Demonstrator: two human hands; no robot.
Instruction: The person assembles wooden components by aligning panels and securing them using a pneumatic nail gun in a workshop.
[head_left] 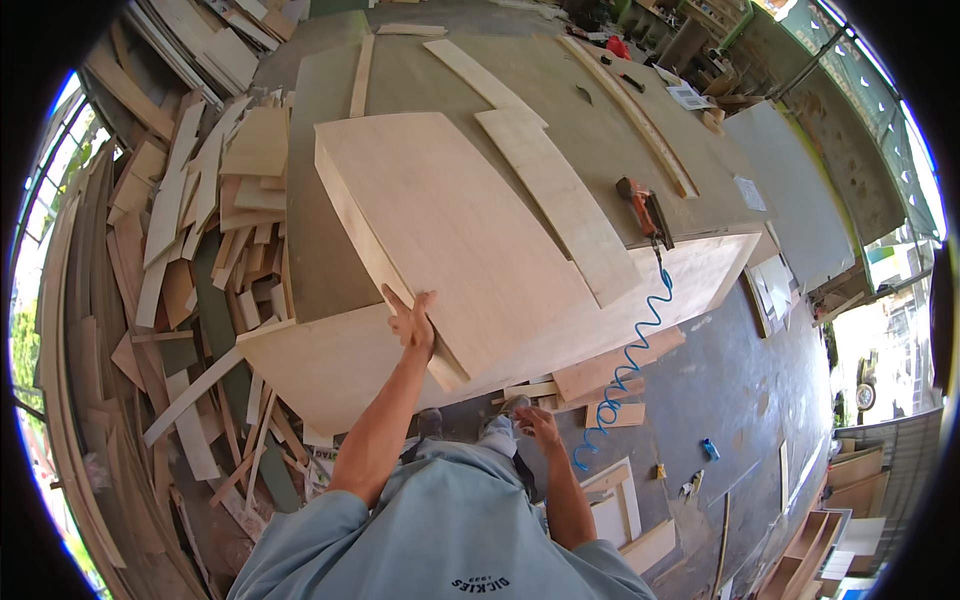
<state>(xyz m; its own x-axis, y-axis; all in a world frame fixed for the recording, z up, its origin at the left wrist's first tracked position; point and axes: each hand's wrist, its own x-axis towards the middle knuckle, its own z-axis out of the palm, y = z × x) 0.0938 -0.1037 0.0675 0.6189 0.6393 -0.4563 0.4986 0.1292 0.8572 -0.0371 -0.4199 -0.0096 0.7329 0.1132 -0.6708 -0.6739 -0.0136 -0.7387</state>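
A broad pale plywood panel with a narrow side face lies on the workbench, jutting over its near edge. My left hand rests on the panel's near left edge, thumb on the top face and fingers stretched apart along the side. Down by my leg hangs my right hand, fingers loosely bent and apart, with nothing visible in it. Narrower plywood strips lie just right of the panel. Farther right, an orange and black nail gun sits on the bench, a blue coiled hose running from it.
Heaped wood offcuts crowd the left side. A long pale board face runs along the bench front. A long wooden strip lies at the far right of the bench. Loose boards and a blue object lie on the floor.
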